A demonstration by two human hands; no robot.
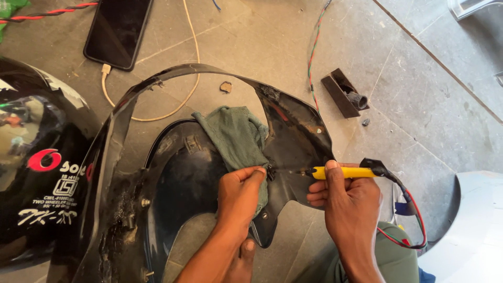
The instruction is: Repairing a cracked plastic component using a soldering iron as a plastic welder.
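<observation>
I can't make out the tool tip; it's lost in dark plastic beside the left thumb. Left hand [238, 191] pinches the green rag [237, 139] against the black panel [293, 131] on the floor. Right hand [348, 202] is closed round the yellow iron [343, 172]. Helmet [36, 167] is cut off left; phone [118, 31] sits above.

Floor [419, 105]: grey stone tiles.
Far left: black phone [118, 31], cream cable [194, 57].
Far right: dark bracket [344, 93].
Left: black helmet [36, 157].
Centre: black plastic panel [183, 178].
</observation>
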